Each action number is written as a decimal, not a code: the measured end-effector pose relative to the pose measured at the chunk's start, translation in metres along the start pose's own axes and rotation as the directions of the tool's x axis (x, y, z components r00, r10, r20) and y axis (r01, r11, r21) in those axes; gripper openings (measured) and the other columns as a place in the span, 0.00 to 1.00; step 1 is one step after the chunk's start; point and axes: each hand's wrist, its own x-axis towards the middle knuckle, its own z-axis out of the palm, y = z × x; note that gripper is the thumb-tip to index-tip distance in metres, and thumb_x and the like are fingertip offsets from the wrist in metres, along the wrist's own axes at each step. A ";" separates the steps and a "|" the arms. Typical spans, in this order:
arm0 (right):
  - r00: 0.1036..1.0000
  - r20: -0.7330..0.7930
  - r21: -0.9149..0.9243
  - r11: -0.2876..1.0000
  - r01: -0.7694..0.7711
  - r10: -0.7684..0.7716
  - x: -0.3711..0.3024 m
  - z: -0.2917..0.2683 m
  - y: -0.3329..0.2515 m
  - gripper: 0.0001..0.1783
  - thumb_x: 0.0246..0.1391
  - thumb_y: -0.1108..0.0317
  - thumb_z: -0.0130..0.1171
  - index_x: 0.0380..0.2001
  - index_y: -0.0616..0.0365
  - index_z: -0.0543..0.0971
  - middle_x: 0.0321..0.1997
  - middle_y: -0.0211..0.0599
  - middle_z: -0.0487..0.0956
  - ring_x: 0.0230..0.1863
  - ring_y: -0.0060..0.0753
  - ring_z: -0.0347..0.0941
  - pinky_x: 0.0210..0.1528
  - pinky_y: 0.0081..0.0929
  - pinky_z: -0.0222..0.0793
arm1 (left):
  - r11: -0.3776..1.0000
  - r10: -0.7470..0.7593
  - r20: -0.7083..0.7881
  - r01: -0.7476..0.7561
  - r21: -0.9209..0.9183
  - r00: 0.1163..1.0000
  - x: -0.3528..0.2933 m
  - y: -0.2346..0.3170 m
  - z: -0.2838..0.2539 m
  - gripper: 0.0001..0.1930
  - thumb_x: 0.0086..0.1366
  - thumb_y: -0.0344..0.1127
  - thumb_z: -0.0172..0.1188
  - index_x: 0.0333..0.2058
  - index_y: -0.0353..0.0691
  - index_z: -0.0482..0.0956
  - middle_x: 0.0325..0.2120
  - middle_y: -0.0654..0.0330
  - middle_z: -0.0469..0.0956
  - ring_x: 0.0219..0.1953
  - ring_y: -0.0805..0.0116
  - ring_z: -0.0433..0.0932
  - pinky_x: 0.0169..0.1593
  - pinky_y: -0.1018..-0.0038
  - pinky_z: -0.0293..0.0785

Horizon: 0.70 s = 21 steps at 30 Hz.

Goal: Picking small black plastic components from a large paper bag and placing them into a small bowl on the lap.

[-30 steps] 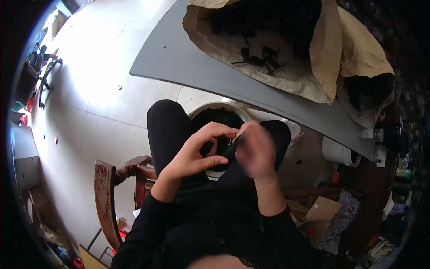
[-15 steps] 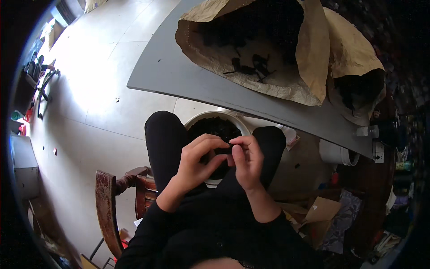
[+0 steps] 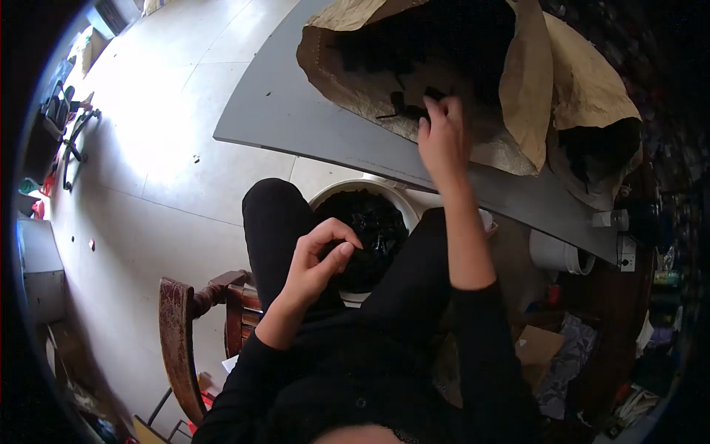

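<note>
My right hand [image 3: 446, 140] reaches into the mouth of a large brown paper bag [image 3: 526, 89]. Its thumb and fingers close around a small black piece [image 3: 433, 94], partly covered by the fingertips. Beside it on the bag's pale inner side lie more thin, angular black pieces [image 3: 401, 106]. Over my lap, my left hand [image 3: 316, 259] is curled, with thumb and index fingertips pressed near each other; anything between them is too small or dark to make out. Below that hand, a round white bucket [image 3: 409, 214] between my knees holds a heap of shiny black pieces [image 3: 366, 214].
The paper bag rests on a grey tabletop [image 3: 296, 118], whose edge runs above my knees. A second brown bag [image 3: 592, 89] stands at its right. A wooden chair [image 3: 176, 333] is at my left, a white bucket [image 3: 551, 251] under the table's right end, and cardboard [image 3: 538, 348] lower right.
My right hand has left the spot above the bucket, where both hands met over a small dark piece, and moved up into the paper bag. My left hand stays over my lap.
</note>
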 end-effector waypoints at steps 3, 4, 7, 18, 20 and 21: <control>0.988 0.154 -0.033 0.999 -0.010 0.015 0.017 0.005 0.016 0.14 0.44 0.70 0.59 0.37 0.56 0.78 0.42 0.39 0.68 0.42 0.43 0.68 0.40 0.34 0.66 | 0.993 -0.092 0.026 0.094 -0.078 0.995 0.001 -0.009 -0.006 0.05 0.60 0.30 0.53 0.28 0.36 0.72 0.25 0.66 0.68 0.20 0.84 0.64 0.24 0.86 0.59; 0.995 0.103 0.086 0.996 -0.023 0.014 0.019 0.003 0.021 0.13 0.42 0.69 0.61 0.35 0.58 0.77 0.42 0.39 0.69 0.44 0.42 0.67 0.41 0.33 0.66 | 0.994 -0.056 -0.014 0.055 -0.094 0.998 0.002 -0.008 -0.006 0.11 0.61 0.34 0.52 0.22 0.36 0.68 0.25 0.63 0.66 0.21 0.77 0.65 0.25 0.83 0.61; 0.966 -0.162 0.121 0.967 0.223 -0.202 0.021 -0.024 0.018 0.12 0.44 0.69 0.60 0.34 0.61 0.76 0.44 0.42 0.68 0.43 0.45 0.67 0.40 0.36 0.68 | 0.996 0.067 -0.013 -0.067 -0.050 0.998 0.008 -0.012 -0.009 0.14 0.60 0.37 0.55 0.20 0.36 0.66 0.24 0.63 0.66 0.21 0.76 0.66 0.25 0.81 0.63; 0.686 0.724 0.642 -0.287 -0.711 -0.080 -0.093 -0.065 -0.076 0.10 0.56 0.66 0.47 0.37 0.60 0.70 0.32 0.27 0.70 0.34 0.16 0.66 0.35 0.15 0.62 | 0.909 0.258 -0.012 -0.239 0.341 0.966 0.029 0.020 0.010 0.15 0.50 0.20 0.59 0.40 0.33 0.77 0.28 0.58 0.78 0.29 0.73 0.75 0.37 0.80 0.70; 0.712 0.700 0.708 -0.191 -0.680 0.060 -0.100 -0.061 -0.082 0.09 0.58 0.65 0.45 0.36 0.59 0.70 0.30 0.25 0.69 0.32 0.14 0.64 0.33 0.13 0.60 | 0.871 0.319 0.000 -0.293 0.395 0.948 0.026 0.013 0.013 0.15 0.50 0.21 0.60 0.39 0.33 0.77 0.29 0.58 0.78 0.30 0.73 0.76 0.37 0.81 0.70; 0.737 0.648 0.759 -0.079 -0.647 0.192 -0.104 -0.058 -0.086 0.10 0.60 0.64 0.42 0.35 0.58 0.70 0.29 0.24 0.67 0.30 0.12 0.62 0.31 0.12 0.58 | 0.824 0.383 0.018 -0.351 0.445 0.923 0.024 0.010 0.014 0.15 0.49 0.21 0.61 0.38 0.33 0.77 0.30 0.58 0.78 0.30 0.73 0.76 0.37 0.81 0.71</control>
